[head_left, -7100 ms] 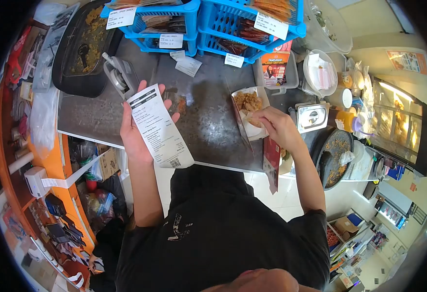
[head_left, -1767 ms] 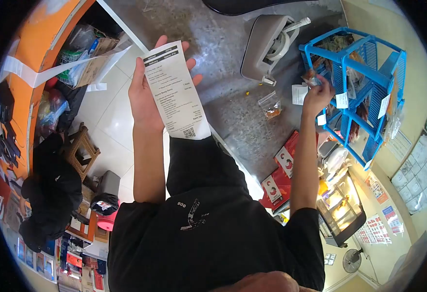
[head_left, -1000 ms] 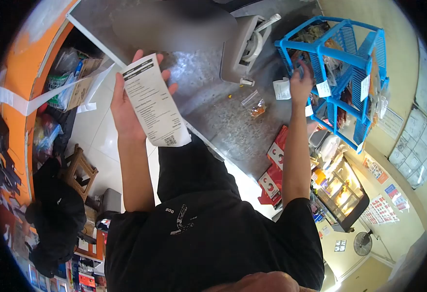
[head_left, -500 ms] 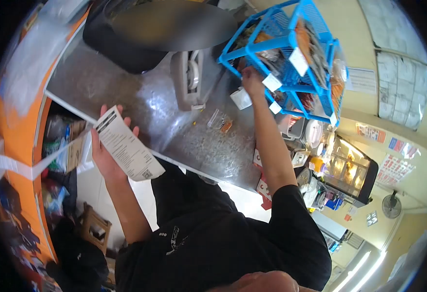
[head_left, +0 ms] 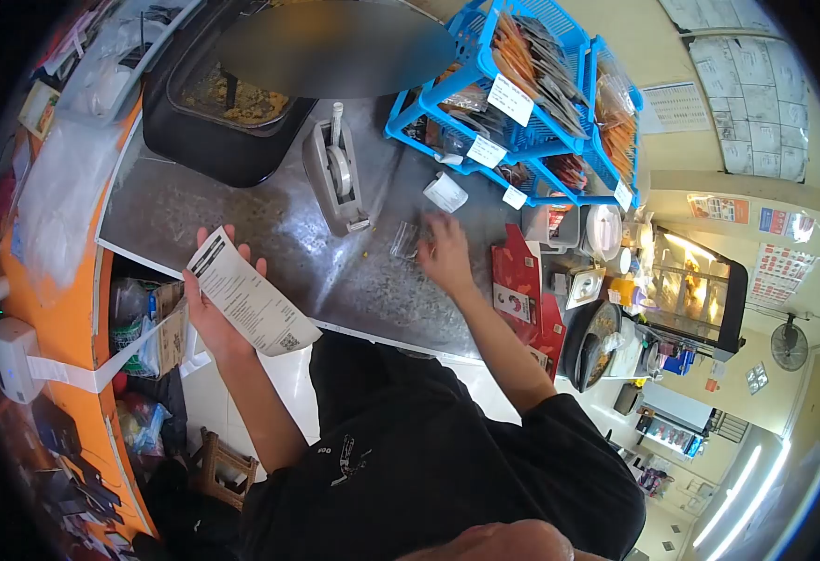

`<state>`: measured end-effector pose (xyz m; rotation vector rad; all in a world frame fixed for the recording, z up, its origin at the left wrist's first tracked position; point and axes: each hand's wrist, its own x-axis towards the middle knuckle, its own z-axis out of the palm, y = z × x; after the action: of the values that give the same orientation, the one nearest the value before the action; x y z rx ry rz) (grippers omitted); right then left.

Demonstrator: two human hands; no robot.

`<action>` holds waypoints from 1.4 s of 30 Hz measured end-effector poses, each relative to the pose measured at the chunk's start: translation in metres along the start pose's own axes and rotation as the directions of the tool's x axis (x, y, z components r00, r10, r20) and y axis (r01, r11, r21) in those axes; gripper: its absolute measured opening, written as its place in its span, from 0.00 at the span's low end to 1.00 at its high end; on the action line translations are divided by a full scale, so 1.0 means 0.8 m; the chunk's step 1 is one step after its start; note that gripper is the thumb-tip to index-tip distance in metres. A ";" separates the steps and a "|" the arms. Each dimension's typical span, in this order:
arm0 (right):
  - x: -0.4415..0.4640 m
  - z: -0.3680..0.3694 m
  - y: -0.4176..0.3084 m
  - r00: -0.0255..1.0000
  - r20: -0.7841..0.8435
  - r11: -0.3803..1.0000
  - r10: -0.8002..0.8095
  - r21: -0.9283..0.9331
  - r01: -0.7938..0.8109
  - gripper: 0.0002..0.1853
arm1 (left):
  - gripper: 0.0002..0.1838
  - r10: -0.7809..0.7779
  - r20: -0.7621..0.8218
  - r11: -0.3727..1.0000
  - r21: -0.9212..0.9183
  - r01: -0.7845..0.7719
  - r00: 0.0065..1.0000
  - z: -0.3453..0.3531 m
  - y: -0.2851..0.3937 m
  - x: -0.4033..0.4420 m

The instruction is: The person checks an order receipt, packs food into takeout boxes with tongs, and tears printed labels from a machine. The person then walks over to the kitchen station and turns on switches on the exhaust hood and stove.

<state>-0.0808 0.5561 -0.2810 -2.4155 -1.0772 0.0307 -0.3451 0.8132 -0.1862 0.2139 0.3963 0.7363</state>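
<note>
In my left hand (head_left: 212, 323) lies a long printed receipt (head_left: 253, 294), gripped between thumb and palm with its text side up. My right hand (head_left: 447, 254) is low over the metal counter (head_left: 288, 210), fingers bent down onto a small clear plastic packet (head_left: 403, 239). The fingers cover the packet's near part. Just beyond that hand sits a small white curl of paper (head_left: 445, 192). A grey tape dispenser (head_left: 332, 178) stands between my two hands, farther back.
Stacked blue baskets (head_left: 513, 140) with bagged goods and white labels stand at the back right. A black tray (head_left: 214, 140) is at the back left. Red printed boxes (head_left: 517, 290) stand right of my right hand. A paper strip (head_left: 83, 377) trails from a white printer (head_left: 13, 360).
My right hand has come away from the blue basket, down and toward me, onto the small packet. My left hand still holds the receipt. The camera view has shifted slightly.
</note>
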 end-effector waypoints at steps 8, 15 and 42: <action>-0.039 0.055 0.031 0.932 0.225 0.904 0.286 0.259 -0.340 0.15 | 0.31 -0.021 -0.069 0.998 0.051 0.025 0.997 0.017 -0.007 -0.004; 0.107 0.024 0.020 0.849 0.172 0.410 0.499 0.816 -0.407 0.08 | 0.32 -0.075 -0.058 0.996 0.034 0.077 0.995 0.018 -0.012 -0.017; -0.178 -0.198 0.064 0.900 0.041 0.870 0.434 0.238 -0.431 0.16 | 0.18 -0.497 -0.300 0.627 0.525 0.575 0.815 -0.012 -0.225 -0.027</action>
<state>-0.1094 0.3589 -0.1893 -2.3738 -0.4692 0.2791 -0.2543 0.6691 -0.2478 0.6208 0.7764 -0.0066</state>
